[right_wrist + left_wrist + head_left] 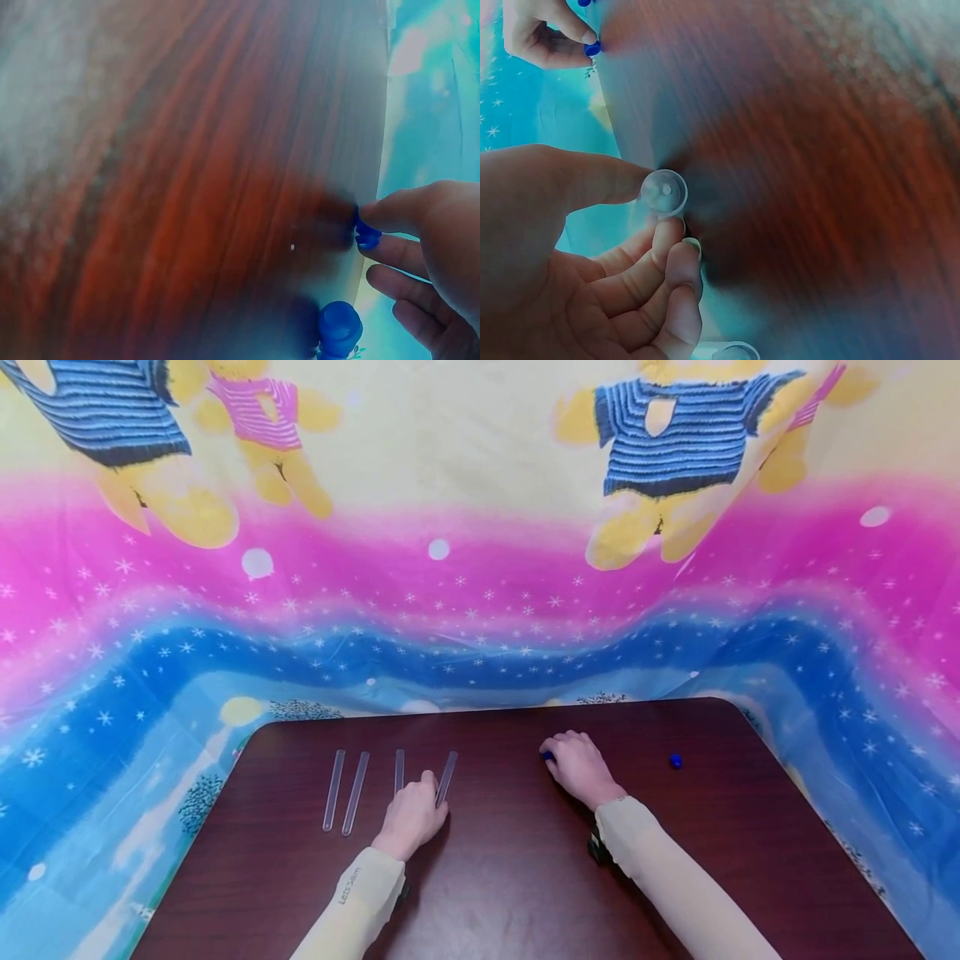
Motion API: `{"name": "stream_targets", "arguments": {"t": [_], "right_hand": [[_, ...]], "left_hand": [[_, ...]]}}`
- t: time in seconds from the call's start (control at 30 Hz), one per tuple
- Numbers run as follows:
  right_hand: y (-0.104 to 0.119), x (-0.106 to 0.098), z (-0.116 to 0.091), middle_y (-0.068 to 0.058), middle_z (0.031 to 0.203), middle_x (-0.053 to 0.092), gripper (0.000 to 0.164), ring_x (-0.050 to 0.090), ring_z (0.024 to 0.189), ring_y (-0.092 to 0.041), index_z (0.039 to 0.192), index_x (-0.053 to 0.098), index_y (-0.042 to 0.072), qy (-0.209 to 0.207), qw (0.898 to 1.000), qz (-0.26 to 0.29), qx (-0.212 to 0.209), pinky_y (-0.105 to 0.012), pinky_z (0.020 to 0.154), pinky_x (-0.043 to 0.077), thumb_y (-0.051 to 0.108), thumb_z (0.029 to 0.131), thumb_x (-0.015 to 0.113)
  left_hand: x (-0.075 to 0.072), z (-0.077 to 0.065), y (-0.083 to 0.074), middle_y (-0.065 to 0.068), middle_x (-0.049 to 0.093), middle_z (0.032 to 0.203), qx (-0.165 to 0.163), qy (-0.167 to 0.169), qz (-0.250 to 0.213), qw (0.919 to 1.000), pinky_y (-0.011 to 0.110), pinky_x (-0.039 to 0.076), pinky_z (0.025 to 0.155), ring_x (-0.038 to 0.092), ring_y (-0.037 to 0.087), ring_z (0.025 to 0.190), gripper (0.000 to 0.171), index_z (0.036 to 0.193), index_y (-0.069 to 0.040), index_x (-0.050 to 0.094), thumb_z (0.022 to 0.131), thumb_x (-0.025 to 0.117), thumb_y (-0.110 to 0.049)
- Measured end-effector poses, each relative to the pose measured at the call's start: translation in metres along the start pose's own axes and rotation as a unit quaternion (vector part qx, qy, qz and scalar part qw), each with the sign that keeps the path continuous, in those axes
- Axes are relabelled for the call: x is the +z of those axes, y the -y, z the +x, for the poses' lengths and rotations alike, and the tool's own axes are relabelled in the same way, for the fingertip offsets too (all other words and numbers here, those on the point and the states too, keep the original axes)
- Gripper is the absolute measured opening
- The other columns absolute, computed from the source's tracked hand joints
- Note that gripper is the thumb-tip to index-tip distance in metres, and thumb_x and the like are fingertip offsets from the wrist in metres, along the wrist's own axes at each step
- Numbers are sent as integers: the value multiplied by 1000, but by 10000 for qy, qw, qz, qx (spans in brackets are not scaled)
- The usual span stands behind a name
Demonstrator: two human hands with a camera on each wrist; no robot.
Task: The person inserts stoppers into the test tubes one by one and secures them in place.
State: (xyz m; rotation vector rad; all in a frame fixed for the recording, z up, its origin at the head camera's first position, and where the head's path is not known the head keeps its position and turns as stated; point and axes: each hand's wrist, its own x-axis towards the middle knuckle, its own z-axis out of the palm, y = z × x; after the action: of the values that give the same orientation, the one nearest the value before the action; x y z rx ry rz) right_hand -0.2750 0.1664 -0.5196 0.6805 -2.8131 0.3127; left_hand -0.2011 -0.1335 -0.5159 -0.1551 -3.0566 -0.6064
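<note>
My left hand pinches a clear test tube between thumb and fingers. The round end of that tube faces the camera in the left wrist view. Just left of it lies a second clear tube, partly hidden by the hand. Farther right, my right hand pinches a small blue stopper between thumb and index finger, low over the table. Its other fingers are loosely bent. Another blue stopper is on the table to the right of that hand, and it shows large in the right wrist view.
Two more clear tubes lie side by side on the left of the dark brown table. A patterned cloth hangs behind the table's far edge and around its sides.
</note>
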Motion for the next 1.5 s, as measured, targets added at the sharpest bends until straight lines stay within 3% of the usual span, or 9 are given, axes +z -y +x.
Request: {"name": "stream_targets", "arguments": {"t": [0.27,0.57,0.83,1.07,1.17,1.37,1.5], "right_hand": [[2,0,1,-5,100,72,13,63,95,-25,103,77,12,50,10000,-62,-35,-45,89,49,11,90,78],[3,-1,1,-5,102,71,12,63,95,-25,105,77,11,-88,9999,106,73,-45,89,48,12,93,76],[1,-1,-1,-3,96,69,8,62,91,-24,100,74,12,-82,9995,250,188,-45,87,48,13,92,77],[0,-2,0,-2,93,67,7,61,90,-24,98,71,12,-145,9991,332,240,-45,88,48,13,92,76],[0,-2,0,-2,92,66,7,60,89,-23,97,70,12,-198,9988,370,244,-44,87,48,13,92,76],[0,-2,0,-1,90,66,9,60,88,-24,96,69,12,-255,9985,414,261,-45,86,48,14,92,77],[-1,-3,0,-2,91,66,10,60,88,-24,97,69,11,-260,9981,471,298,-45,88,48,14,92,77]], "left_hand": [[0,-1,-1,6,55,68,111,-89,192,9997,46,50,54,63,29,62,26,99,-5,53,92,73,-19],[-3,-1,0,10,60,75,320,-286,51,9991,49,52,55,67,36,68,22,100,-4,50,96,70,-14],[-6,0,0,6,52,70,285,-139,-111,9994,44,49,52,60,27,59,21,102,-4,50,94,68,-11],[-9,0,-2,4,53,73,194,11,-333,9993,41,49,54,57,22,60,32,112,-4,51,90,74,-11],[-11,0,-3,7,58,78,290,-45,-321,9991,44,51,57,61,26,64,34,115,-1,53,89,73,-8],[-14,0,-5,16,68,103,524,-295,-356,9976,49,56,72,69,35,88,36,125,2,58,90,68,-4],[-15,0,-6,14,68,104,582,-378,-418,9967,49,56,73,69,34,90,35,126,1,58,92,67,-4]]}}
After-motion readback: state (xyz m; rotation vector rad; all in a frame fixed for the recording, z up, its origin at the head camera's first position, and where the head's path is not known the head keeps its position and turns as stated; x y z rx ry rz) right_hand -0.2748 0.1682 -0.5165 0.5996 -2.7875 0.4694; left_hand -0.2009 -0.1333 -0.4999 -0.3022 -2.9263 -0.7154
